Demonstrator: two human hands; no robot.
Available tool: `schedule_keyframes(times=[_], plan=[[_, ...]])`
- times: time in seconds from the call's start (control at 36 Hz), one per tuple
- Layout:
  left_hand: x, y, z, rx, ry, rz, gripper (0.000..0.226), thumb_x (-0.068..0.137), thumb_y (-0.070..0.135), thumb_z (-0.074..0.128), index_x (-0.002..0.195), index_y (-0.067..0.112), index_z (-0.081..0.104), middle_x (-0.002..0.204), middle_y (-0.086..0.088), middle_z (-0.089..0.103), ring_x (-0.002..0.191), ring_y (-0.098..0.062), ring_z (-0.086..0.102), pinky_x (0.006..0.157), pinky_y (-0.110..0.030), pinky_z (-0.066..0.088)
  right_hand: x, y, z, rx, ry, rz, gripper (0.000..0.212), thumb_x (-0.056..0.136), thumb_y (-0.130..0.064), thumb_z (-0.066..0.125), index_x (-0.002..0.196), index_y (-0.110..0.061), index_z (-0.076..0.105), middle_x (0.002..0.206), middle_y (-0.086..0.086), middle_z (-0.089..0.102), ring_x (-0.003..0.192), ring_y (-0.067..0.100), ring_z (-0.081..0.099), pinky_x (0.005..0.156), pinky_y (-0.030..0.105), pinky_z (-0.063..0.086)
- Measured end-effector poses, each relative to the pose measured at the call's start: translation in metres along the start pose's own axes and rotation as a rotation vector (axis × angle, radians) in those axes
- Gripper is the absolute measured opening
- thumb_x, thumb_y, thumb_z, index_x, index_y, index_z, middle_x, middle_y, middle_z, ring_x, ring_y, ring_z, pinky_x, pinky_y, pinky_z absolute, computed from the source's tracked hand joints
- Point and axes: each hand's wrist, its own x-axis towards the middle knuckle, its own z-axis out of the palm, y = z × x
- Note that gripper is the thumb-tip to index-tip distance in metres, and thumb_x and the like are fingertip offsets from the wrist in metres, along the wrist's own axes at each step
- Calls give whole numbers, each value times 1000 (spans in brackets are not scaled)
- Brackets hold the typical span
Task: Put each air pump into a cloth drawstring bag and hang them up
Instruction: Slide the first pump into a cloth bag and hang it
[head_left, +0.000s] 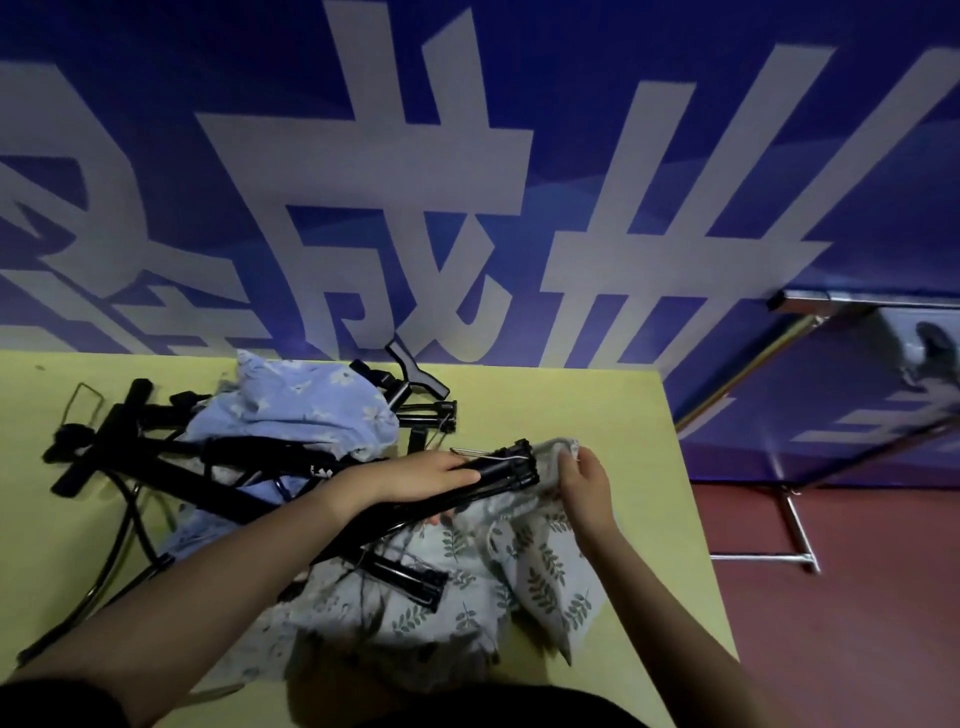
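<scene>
On the yellow desk (597, 405), a tangle of black pumps (130, 447) lies half buried under a blue floral bag (291, 410). The left hand (415, 475) has its grip curled round one pump's barrel (498, 470), fingertips hidden. The right hand (584, 480) pinches the leaf-print bag (540, 566) at its foot.

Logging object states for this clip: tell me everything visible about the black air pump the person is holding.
The long black air pump, seemingly metal and plastic, lies slanted above the yellow table. Its foot end, bearing a thin wire bracket, points up-right into the mouth of the grey leaf-print cloth bag. The left hand curls over the barrel; the right hand pinches the bag's edge beside the foot. Its lower end is hidden behind the forearm.
</scene>
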Motion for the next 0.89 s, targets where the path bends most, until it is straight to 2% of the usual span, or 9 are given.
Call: schedule_keyframes(times=[0.08,0.17,0.25,0.39,0.5,0.58,0.75,0.83,0.89], plan=[[7,2,-2,-23,-75,-14,43,99,45,42,131,18,49,91,-6,70,67,-14,68,73,-29,58,2,-4,-4,-64,11,-54,30,102,-26,42,113,-4,61,103,8,63,92,19,60,73,32,47],[10,8,-1,-10,-137,-4,47,99,46,42,134,15,48,88,-4,69,72,-19,68,77,-32,57,-5,-20,-8,-104,-38,-174,32,102,-18,41,75,-22,58,71,-8,57,64,-1,51,59,22,39],[12,13,2,-49,-195,2,49,99,47,40,129,9,51,84,-4,69,72,-22,67,74,-33,57,-12,-28,-8,-180,-85,-256,39,102,-21,43,64,-24,42,58,-9,41,55,6,39,57,29,29],[8,22,10,-159,-224,28,43,101,45,35,109,6,51,85,-14,67,62,-19,67,61,-29,56,-22,-32,-17,-442,-147,-416,37,101,-31,44,65,-33,45,59,-7,49,57,9,46,55,30,33],[-2,22,17,-194,-209,-52,50,102,41,21,111,3,52,88,-20,64,68,-25,65,69,-32,52,-34,-23,-24,-514,-139,-477,28,101,-33,44,82,-25,64,76,-4,63,71,13,58,65,32,44],[-13,22,22,-240,-208,-85,59,99,51,17,104,8,58,84,-15,65,74,-27,64,76,-34,52,-45,-17,-27,-500,-168,-479,27,101,-33,43,86,-29,65,82,-6,65,74,10,59,64,28,44],[-18,14,33,-328,-182,-83,81,87,75,23,128,12,54,107,-21,68,77,-27,69,77,-36,56,-58,-4,-26,-395,-179,-473,26,102,-30,43,92,-31,67,71,-11,57,70,6,55,58,24,37],[-26,22,43,-276,-67,-33,60,99,58,24,120,10,54,91,-13,69,69,-17,70,71,-33,59,-62,-2,-26,-357,-172,-501,30,103,-32,41,99,-26,70,69,-14,54,71,4,53,60,23,38],[-29,25,49,-322,-60,3,49,102,48,28,108,9,57,86,-11,67,70,-17,68,77,-34,57,-63,-4,-24,-362,-176,-507,32,103,-34,39,88,-29,66,67,-10,54,68,7,52,61,29,39]])
